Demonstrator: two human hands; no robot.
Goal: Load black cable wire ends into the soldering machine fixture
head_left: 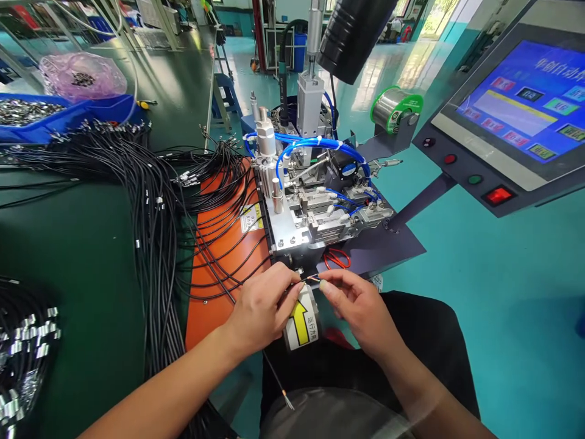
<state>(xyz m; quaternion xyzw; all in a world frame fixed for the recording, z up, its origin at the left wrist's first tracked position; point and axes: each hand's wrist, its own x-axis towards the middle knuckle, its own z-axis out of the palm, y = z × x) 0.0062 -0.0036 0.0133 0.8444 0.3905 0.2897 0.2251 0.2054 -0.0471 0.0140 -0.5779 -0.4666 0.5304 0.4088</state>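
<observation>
My left hand (269,302) is closed in a pinch on a thin black cable, close to its stripped end. Fine coloured wires (313,278) stick out of that end. They run across to my right hand (354,305), whose thumb and forefinger are pinched on their tips. Both hands are just in front of the metal soldering machine (320,213). Beneath them is a round grey part with a yellow arrow label (300,323). Another cable end with bared wires (286,397) hangs below my left forearm, over my lap.
Bundles of black cables (153,225) lie across the green table (91,244) and the orange plate (219,244). A blue bin (105,113) holds small metal parts. A solder spool (393,110) and a touchscreen panel (521,110) stand to the right.
</observation>
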